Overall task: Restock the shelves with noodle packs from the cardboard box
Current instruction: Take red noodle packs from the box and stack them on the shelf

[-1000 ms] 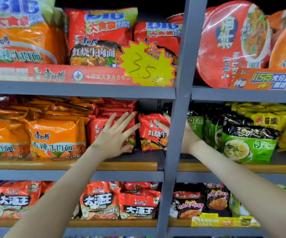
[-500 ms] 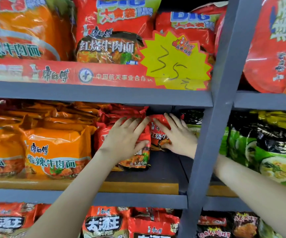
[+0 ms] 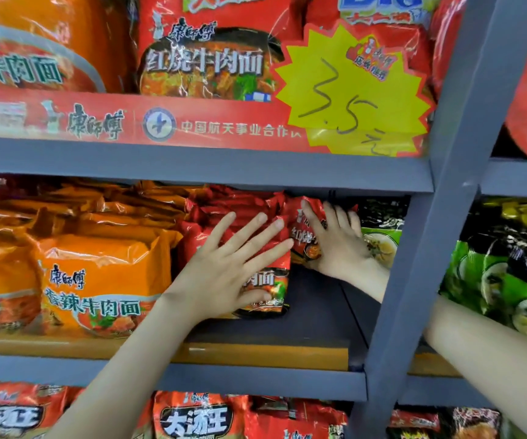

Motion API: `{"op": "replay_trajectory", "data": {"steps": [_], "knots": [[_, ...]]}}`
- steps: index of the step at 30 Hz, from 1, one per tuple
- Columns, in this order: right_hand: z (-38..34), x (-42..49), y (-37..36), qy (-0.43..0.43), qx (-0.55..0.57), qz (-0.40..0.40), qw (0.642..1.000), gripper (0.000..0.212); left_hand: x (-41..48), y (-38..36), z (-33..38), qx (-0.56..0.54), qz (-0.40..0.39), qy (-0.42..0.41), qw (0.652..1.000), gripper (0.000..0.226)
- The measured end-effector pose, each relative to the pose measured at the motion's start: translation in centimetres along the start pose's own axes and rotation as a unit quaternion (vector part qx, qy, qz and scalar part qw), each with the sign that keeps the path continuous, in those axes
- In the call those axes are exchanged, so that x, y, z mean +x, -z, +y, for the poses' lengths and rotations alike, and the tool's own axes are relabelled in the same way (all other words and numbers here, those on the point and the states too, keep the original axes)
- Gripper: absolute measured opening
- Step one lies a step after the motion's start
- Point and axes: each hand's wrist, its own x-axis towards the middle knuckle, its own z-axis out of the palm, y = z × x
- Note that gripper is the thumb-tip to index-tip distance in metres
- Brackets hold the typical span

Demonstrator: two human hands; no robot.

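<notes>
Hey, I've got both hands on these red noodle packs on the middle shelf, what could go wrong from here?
1. The front red noodle pack stands upright under your flat left hand, with bare shelf in front; it may tip forward when you let go.
2. Your right hand reaches behind the gray upright post, beside the green noodle packs; pulling out could drag one along.
3. Hard pressing might crush the noodles.

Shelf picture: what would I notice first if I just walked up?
Probably the yellow star price tag stuck to the front of the upper shelf, with 3.5 handwritten on it. Just below, the left hand lies flat, fingers spread, on a red noodle pack, and the right hand presses a second red pack beside it. Bright orange packs sit to their left.
</notes>
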Motion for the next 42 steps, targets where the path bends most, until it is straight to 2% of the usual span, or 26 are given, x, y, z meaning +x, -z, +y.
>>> {"op": "replay_trajectory", "data": {"steps": [4, 10, 14, 18, 24, 27, 30, 32, 34, 42], "knots": [[0.1, 1.0, -0.6, 0.0, 0.005, -0.032, 0.999, 0.118, 0.3, -0.5, 0.1, -0.007, -0.013, -0.027, 1.0, 0.066], [0.7, 3.0, -1.0, 0.054, 0.027, -0.079, 0.995, 0.123, 0.4, -0.8, -0.1, -0.006, -0.01, -0.035, 0.999, 0.065], [0.9, 3.0, -1.5, 0.064, -0.013, -0.054, 0.996, 0.121, 0.3, -1.0, 0.0, 0.022, 0.02, -0.064, 0.997, 0.062], [0.1, 3.3, -2.2, 0.04, -0.037, -0.041, 0.998, 0.117, 0.4, -1.6, 0.2, 0.012, -0.004, -0.11, 0.994, 0.056], [0.7, 4.1, -2.3, 0.047, -0.035, -0.081, 0.995, 0.117, 0.5, -1.5, 0.2, 0.002, -0.026, -0.103, 0.994, 0.056], [0.4, 3.7, -2.2, 0.059, -0.071, -0.042, 0.995, 0.115, 0.5, -1.2, 0.2, 0.0, -0.032, -0.105, 0.994, 0.056], [0.3, 2.9, -2.2, 0.119, -0.079, 0.01, 0.99, 0.11, 0.5, -0.8, 0.1, 0.0, -0.031, -0.111, 0.993, 0.057], [0.2, 2.5, -2.4, 0.144, -0.099, -0.005, 0.985, 0.103, 0.3, -0.6, 0.1, -0.002, -0.025, -0.113, 0.993, 0.058], [0.2, 2.5, -2.6, 0.134, -0.108, -0.04, 0.984, 0.095, 0.1, -0.5, 0.2, 0.011, -0.019, -0.111, 0.994, 0.059], [0.4, 0.7, -0.9, 0.152, -0.037, -0.039, 0.987, 0.091, 0.0, -0.1, 0.5, -0.003, -0.067, -0.086, 0.994, 0.057]]}}
